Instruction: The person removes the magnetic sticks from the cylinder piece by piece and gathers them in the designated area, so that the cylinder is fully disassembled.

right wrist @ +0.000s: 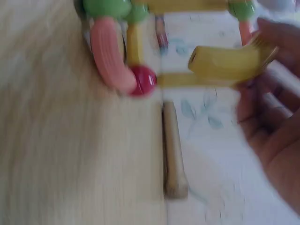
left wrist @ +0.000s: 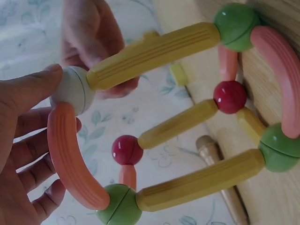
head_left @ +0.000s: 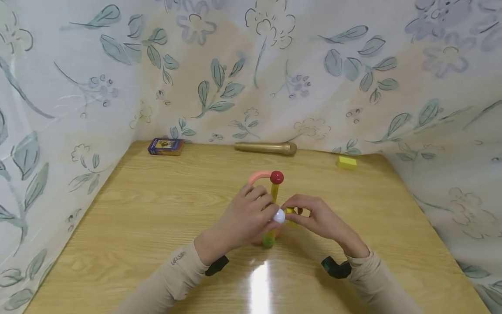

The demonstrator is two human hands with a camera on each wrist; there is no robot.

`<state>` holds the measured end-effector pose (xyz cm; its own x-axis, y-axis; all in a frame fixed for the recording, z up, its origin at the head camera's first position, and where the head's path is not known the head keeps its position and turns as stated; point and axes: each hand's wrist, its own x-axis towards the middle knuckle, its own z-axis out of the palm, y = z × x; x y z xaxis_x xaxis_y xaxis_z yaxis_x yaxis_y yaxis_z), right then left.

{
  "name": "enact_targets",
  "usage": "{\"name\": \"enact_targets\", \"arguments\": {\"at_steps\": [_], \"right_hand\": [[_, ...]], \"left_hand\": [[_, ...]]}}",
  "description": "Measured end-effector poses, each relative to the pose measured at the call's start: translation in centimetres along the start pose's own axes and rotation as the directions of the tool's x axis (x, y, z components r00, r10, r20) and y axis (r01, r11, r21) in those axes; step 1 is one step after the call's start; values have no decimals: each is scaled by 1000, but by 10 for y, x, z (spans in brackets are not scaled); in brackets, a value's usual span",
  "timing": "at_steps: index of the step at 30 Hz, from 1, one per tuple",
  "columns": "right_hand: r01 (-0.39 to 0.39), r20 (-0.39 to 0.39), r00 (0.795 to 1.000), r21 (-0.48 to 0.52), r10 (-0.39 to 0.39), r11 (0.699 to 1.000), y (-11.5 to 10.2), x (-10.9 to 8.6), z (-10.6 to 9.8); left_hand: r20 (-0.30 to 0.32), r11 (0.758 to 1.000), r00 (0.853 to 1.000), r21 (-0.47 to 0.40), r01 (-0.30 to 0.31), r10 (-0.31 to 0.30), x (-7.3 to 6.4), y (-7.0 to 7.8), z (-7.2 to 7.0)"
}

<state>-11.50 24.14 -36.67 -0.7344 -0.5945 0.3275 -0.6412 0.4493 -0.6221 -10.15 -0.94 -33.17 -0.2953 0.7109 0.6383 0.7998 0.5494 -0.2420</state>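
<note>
The frame (left wrist: 178, 124) is found upright on the table (head_left: 129, 226), between the hands. Its white ball (head_left: 279, 216) is pinched between the thumb and fingers of the left hand (head_left: 245, 214). A short yellow rod (right wrist: 225, 64) is pinched near one end by the fingertips of the right hand (head_left: 319, 217), just beside that ball. Whether the rod touches the ball cannot be determined.

Slippage of the rod is judged the first risk, since only one end is gripped and the other is unsupported. Should it be pushed hard sideways, the white ball could be twisted off the curved pink rod (left wrist: 70, 159) below it. Since support is seen only at that corner, the frame could be tipped, or the joint at the red ball (head_left: 276, 177) parted.
</note>
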Motion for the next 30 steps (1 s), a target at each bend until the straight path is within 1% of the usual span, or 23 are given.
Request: {"name": "enact_targets", "arguments": {"at_steps": [1,2,3,4,5,7,8,9,10,13,15,18,19,20,22,24,25,27,28,30], "right_hand": [[-59,0,998,-40,59,997,5,-2,-4],[-127,-6,992,-96,127,987,11,-5,-8],[-203,-16,979,-156,203,967,17,-10,-13],[-278,-33,960,-209,277,938,25,-15,-18],[-344,-54,938,-266,342,900,33,-22,-22],[-437,-92,896,-349,434,829,47,-34,-28],[-468,-103,879,-378,466,799,53,-39,-30],[-485,-109,868,-391,484,782,58,-43,-31],[-494,-113,863,-400,493,772,62,-47,-31],[-488,-119,865,-421,487,765,72,-50,-30],[-487,-123,865,-440,486,755,74,-47,-31],[-521,-185,849,-445,495,728,68,-43,-32],[-525,-210,849,-438,485,730,63,-40,-32],[-525,-232,851,-419,472,741,57,-35,-32],[-501,-271,864,-361,425,787,41,-24,-31],[-446,-286,884,-277,370,851,26,-10,-27],[-414,-282,895,-231,347,881,20,-3,-25],[-356,-265,913,-150,310,922,9,11,-20],[-335,-260,919,-116,297,935,6,18,-17],[-302,-245,928,-55,280,952,3,29,-12]], "left_hand": [[3,1000,1000,-4,9,-9,-2,-1,-1],[6,1000,1000,-8,14,-14,-4,-1,-1],[11,1000,1000,-13,15,-15,-5,-2,-2],[13,1000,1000,-15,13,-13,-6,-2,-2],[13,1000,1000,-18,10,-10,-7,-2,-1],[8,1000,1000,-23,2,-2,-8,-3,0],[4,1000,1000,-23,0,1,-9,-3,0],[-1,1000,1000,-21,-2,2,-9,-3,1],[-9,1000,1000,-19,-2,1,-10,-3,1],[-28,1000,1000,-14,15,-16,-12,-5,-1],[-35,999,999,-20,37,-38,-15,-8,-3],[-21,996,997,-49,70,-72,-18,-13,-8],[-21,994,996,-65,87,-88,-19,-16,-10],[-21,990,994,-87,108,-110,-21,-18,-11],[-28,975,985,-146,166,-172,-24,-24,-14],[-37,948,968,-218,233,-247,-27,-29,-15],[-34,927,957,-261,270,-288,-28,-31,-14],[-7,873,926,-338,353,-377,-29,-33,-12],[21,840,907,-370,397,-420,-28,-34,-10],[106,764,862,-419,491,-496,-24,-37,-6]]}}
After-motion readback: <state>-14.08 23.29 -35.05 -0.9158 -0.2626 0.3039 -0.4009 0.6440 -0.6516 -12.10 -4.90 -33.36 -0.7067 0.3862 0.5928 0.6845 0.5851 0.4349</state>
